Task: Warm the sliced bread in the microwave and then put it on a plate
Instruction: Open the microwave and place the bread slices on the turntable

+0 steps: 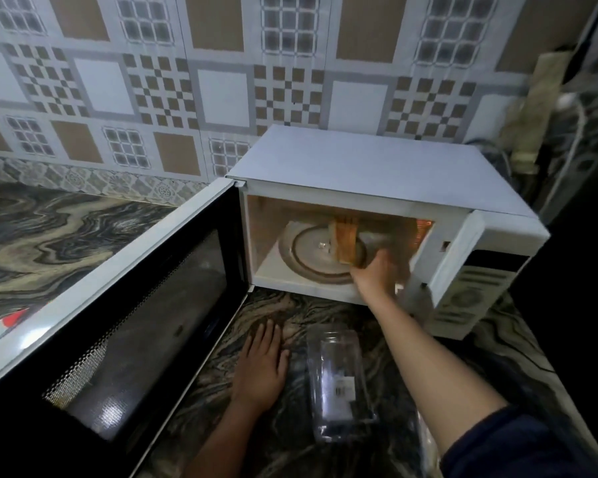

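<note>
Right hand (377, 270) grips bread slices (346, 236) at their near edge, over glass turntable (301, 250) inside open microwave (359, 167). Left hand (261, 367) flat on countertop (49, 236), fingers straight, empty. Likely loading step; next: release, withdraw, swing door (118, 305) closed. Clear plastic container (339, 381) nearby: barcode label (344, 386), text unreadable.

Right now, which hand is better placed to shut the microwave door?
Probably left: the left hand lies flat on the counter beside the open door; the right hand grips bread inside the microwave.
</note>
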{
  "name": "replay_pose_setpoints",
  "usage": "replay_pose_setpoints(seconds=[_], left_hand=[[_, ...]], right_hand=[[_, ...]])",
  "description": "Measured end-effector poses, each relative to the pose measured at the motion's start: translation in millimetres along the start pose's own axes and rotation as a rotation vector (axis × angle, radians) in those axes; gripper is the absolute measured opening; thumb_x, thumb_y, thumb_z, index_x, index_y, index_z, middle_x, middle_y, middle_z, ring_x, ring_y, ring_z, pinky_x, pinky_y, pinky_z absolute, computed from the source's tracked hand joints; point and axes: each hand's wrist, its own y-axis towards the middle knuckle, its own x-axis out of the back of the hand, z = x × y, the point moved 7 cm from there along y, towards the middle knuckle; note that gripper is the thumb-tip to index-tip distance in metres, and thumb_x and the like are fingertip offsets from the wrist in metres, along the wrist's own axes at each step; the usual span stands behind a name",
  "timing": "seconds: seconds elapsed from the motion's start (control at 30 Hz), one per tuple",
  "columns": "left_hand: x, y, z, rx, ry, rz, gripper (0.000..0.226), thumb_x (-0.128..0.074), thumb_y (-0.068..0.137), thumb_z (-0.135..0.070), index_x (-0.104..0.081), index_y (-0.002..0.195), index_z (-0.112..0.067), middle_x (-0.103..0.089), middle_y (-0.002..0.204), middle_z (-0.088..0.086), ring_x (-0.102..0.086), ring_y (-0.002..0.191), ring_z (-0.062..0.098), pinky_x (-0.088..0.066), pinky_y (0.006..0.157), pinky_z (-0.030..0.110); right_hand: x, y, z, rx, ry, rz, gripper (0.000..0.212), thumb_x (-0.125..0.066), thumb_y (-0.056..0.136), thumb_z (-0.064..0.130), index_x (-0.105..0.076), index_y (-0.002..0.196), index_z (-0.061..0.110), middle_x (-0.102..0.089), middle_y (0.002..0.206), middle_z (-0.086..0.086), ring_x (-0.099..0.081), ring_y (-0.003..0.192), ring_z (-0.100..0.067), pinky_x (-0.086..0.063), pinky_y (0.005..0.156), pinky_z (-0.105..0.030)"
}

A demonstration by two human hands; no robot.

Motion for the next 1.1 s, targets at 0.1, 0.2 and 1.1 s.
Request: replay_pose_setpoints(seconds=[0.1, 0.2, 1.1], left_hand=[[4, -38, -7, 0.035, 0.079, -0.023, 0.067, -0.017, 0.087, -0.044, -0.046, 0.137, -0.011, -0.041, 0.145, 0.003, -0.043, 0.134, 0.020, -0.016, 0.112, 0.026], [-4, -76, -13, 0.076, 0.051, -0.017, 0.062, -0.023, 0.087, -0.040, -0.053, 0.130, -0.007, -0.053, 0.137, 0.010, -0.050, 0.128, 0.026, -0.032, 0.109, 0.038], [-59, -175, -193, 0.215, -0.924, 0.296, 0.039, -0.055, 0.091, -0.020, -0.050, 0.128, -0.006, -0.064, 0.117, 0.010, -0.061, 0.106, 0.024, -0.049, 0.096, 0.042]], right_hand=[[32, -43, -10, 0.106, 0.014, -0.023, 0.033, -0.064, 0.084, 0.014, -0.052, 0.113, 0.005, -0.058, 0.117, -0.015, -0.056, 0.106, -0.030, -0.042, 0.078, -0.028], [69, -88, -30, 0.213, 0.073, -0.092, 0.019, -0.062, 0.080, 0.009, -0.054, 0.097, 0.007, -0.061, 0.102, -0.012, -0.059, 0.094, -0.028, -0.044, 0.075, -0.029], [122, -231, -201, 0.348, -0.318, 0.230, 0.016, -0.055, 0.091, 0.015, -0.066, 0.101, 0.010, -0.061, 0.103, -0.005, -0.056, 0.099, -0.020, -0.041, 0.084, -0.025]])
